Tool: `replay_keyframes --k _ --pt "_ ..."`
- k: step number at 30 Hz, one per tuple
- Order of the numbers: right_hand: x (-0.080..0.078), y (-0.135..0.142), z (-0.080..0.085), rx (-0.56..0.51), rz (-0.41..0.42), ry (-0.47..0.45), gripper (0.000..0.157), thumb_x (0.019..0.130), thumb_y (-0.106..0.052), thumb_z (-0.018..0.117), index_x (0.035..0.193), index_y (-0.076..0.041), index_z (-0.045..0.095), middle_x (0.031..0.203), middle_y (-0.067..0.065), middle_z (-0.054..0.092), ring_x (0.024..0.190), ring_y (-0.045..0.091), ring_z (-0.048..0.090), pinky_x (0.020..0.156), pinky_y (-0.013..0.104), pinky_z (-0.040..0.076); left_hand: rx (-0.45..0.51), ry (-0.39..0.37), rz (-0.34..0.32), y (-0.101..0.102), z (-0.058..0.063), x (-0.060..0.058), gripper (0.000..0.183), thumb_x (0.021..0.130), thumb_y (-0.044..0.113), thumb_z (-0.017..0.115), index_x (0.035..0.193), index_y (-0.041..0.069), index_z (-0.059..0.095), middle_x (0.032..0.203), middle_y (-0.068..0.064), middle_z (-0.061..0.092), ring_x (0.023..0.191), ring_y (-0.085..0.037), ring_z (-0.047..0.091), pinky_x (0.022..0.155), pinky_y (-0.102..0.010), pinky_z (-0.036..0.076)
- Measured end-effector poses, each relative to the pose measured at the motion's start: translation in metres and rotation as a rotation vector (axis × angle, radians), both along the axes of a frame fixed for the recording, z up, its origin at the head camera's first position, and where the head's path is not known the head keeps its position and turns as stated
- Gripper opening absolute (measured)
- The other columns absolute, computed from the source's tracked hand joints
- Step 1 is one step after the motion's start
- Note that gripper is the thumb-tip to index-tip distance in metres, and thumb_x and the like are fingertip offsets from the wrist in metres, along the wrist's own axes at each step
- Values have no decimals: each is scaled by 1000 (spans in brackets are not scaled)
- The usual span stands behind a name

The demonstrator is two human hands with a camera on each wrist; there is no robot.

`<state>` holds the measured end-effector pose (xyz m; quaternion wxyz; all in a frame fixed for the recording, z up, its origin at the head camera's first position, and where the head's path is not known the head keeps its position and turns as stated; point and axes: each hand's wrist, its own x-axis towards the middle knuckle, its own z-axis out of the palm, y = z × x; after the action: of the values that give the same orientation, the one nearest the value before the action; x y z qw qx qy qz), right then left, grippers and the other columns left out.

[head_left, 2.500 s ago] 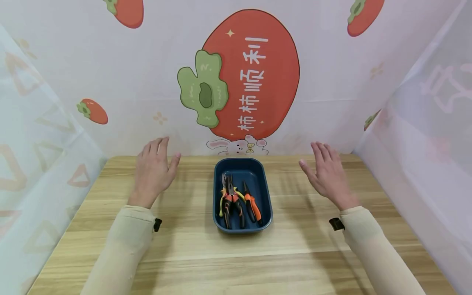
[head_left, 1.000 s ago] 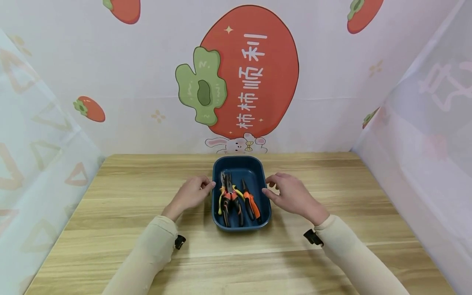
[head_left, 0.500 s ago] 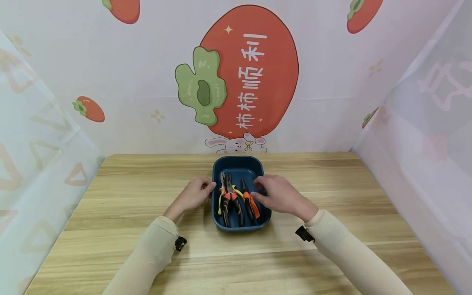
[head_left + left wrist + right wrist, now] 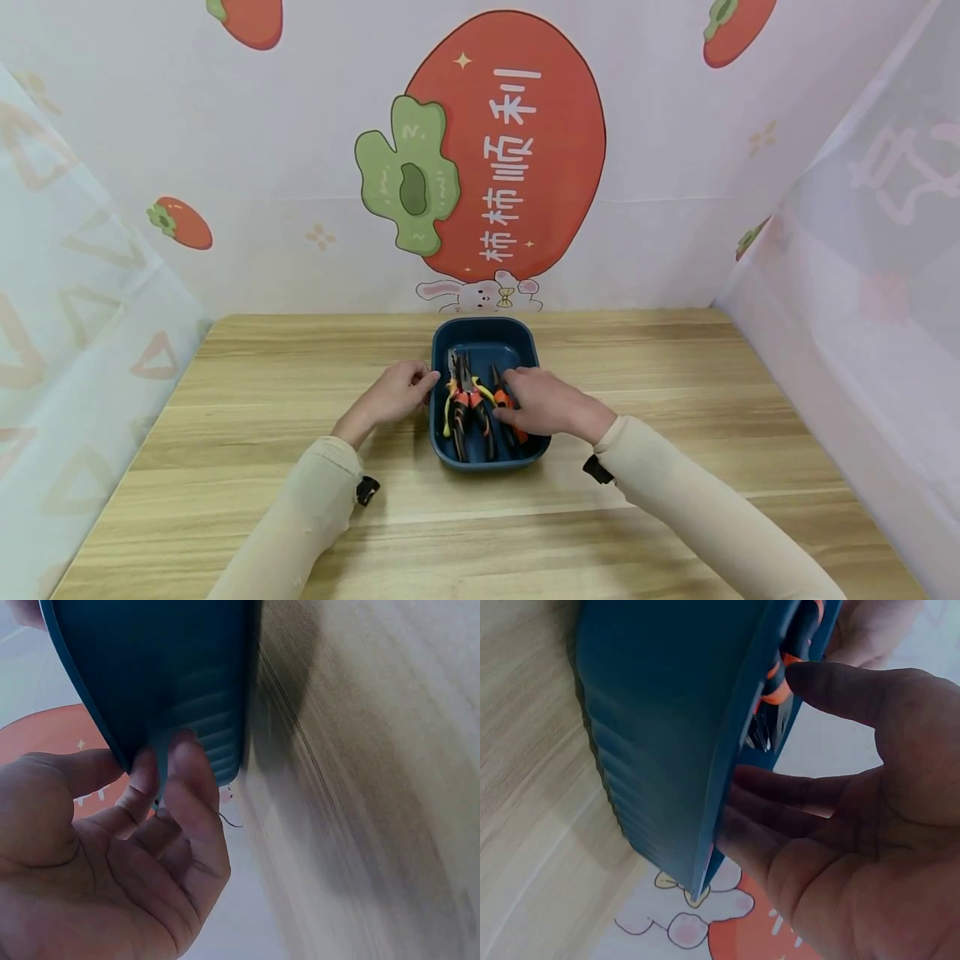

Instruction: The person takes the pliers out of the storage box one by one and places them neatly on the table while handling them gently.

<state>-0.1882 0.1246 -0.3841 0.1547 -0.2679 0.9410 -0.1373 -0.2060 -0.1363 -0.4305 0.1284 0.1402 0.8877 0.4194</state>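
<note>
A dark blue tray (image 4: pixel 491 465) stands mid-table with several pliers in it. My left hand (image 4: pixel 392 393) pinches its left rim, thumb at the top edge and curled fingers against the outer wall (image 4: pixel 202 682) in the left wrist view. Over the tray's right side reaches my right hand (image 4: pixel 553 402), its thumb and fingers spread about the orange-and-black needle-nose pliers (image 4: pixel 504 402). The right wrist view shows the thumb apart from the fingers; whether they touch the pliers is hard to tell. Left of these lie black-and-red pliers (image 4: pixel 461 412) and yellow-handled pliers (image 4: pixel 447 418), partly overlapping.
The wooden table (image 4: pixel 247 400) extends on both sides of the tray. Behind it rises a white printed cloth (image 4: pixel 660 150) with a large red persimmon picture, and similar cloth walls flank the table left and right.
Both hands have come in from the table's sides to the tray. My left hand has taken its left rim and stayed there, while my right hand has moved leftward over the right rim to the orange pliers.
</note>
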Motion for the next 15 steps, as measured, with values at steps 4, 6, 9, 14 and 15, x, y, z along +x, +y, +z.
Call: replay_keyframes --k 4,6,9,14,15 --pt "-2 -6 -5 35 -13 -39 43 99 -33 67 121 3 59 82 5 55 68 18 55 60 33 46 -39 40 2 0 -1 0 29 108 21 49 88 6 63 74 -11 60 59 -18 51 56 -33 43" --pt "-3 -9 -7 45 -19 -53 35 99 -32 66 110 1 62 75 4 52 60 17 53 56 31 44 -62 58 1 0 -1 0 29 108 22 49 87 6 63 72 -8 57 58 -18 49 56 -33 42" --pt "-4 -13 -10 53 -21 -76 28 100 -30 66 91 -4 62 64 1 49 49 15 50 50 29 41 -110 79 8 0 1 0 28 107 23 50 87 8 63 70 -4 54 59 -18 48 56 -33 40" --pt "-6 -18 -13 69 -41 -128 27 99 -27 65 81 -7 60 58 1 47 45 14 49 47 28 40 -219 118 17 4 6 2 28 107 26 52 87 10 63 69 -3 53 61 -18 50 57 -33 40" --pt "-7 -19 -13 75 -45 -138 26 99 -26 65 83 -6 61 59 1 48 46 14 49 48 28 40 -237 123 19 5 7 2 28 106 27 52 87 10 63 69 -3 54 61 -18 51 57 -33 40"
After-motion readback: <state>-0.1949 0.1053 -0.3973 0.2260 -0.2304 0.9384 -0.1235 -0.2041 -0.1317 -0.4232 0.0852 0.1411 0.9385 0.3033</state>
